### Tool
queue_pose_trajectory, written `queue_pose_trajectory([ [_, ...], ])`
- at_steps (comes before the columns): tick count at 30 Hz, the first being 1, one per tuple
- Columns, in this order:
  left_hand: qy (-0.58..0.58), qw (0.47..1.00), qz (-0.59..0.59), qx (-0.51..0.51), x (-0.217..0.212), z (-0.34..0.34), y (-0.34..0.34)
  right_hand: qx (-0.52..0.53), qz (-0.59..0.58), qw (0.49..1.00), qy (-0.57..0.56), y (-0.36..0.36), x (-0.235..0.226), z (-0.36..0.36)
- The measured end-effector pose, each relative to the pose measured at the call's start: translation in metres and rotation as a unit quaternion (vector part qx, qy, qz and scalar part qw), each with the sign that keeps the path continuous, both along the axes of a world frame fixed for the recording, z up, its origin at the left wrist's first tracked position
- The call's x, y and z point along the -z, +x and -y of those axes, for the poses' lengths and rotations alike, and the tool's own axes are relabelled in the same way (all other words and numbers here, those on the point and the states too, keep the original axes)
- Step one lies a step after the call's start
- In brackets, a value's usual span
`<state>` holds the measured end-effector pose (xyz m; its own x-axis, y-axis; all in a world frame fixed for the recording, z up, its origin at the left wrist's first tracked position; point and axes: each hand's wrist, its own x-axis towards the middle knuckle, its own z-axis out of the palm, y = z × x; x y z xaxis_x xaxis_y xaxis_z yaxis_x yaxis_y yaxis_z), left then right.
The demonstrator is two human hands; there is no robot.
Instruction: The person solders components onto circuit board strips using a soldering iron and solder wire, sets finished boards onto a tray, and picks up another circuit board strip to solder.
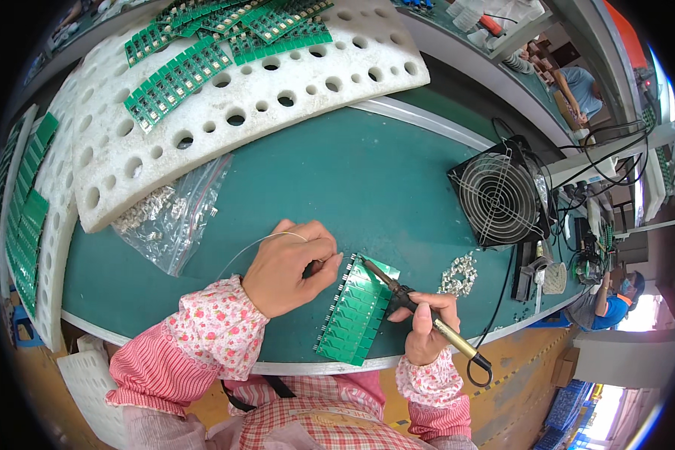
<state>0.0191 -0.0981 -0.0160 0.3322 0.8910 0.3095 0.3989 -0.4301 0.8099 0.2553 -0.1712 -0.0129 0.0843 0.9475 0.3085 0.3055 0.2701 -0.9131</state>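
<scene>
A green circuit board panel (352,319) lies on the green mat near the front edge, with small connectors along its left side. My right hand (429,330) is wrapped round a soldering iron (450,337) with a dark grip and gold-coloured handle. The iron's tip points at the panel's upper left corner; whether it touches is too small to tell. My left hand (289,266) is closed in a pinch just left of that corner, on a thin solder wire (240,259) that loops back over the wrist.
Small metal connectors (459,274) lie in a pile right of the panel. A black fan (496,196) stands behind them. A clear bag of parts (174,225) lies at left. White perforated foam (307,112) carries more green boards (178,81). Other people (577,90) are farther right.
</scene>
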Motion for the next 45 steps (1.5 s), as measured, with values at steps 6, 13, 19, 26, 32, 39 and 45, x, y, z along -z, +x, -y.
queue_pose_trajectory([
  [6,0.018,1.000,-0.007,-0.007,0.000,0.000,0.001,-0.004,0.000,1.000,-0.011,0.000,-0.001,0.000],
  [13,0.018,1.000,-0.022,-0.002,0.000,0.000,-0.001,0.000,0.016,1.000,0.000,-0.001,-0.005,-0.001],
  [19,-0.029,0.999,-0.023,0.008,-0.002,0.001,-0.007,0.022,0.025,0.999,0.001,-0.005,-0.007,-0.001],
  [26,-0.059,0.998,0.014,0.024,-0.006,0.003,-0.009,0.047,-0.062,0.997,0.014,-0.004,-0.006,0.015],
  [32,-0.011,0.999,0.026,0.029,0.001,0.002,-0.010,0.031,-0.011,0.999,0.016,-0.009,-0.005,0.012],
  [39,-0.031,0.999,0.003,0.042,-0.003,0.004,-0.010,0.023,-0.042,0.999,0.027,-0.008,-0.001,0.012],
  [45,-0.023,0.999,-0.010,0.043,-0.004,0.004,-0.009,0.022,-0.042,0.999,0.014,-0.010,-0.003,0.010],
])
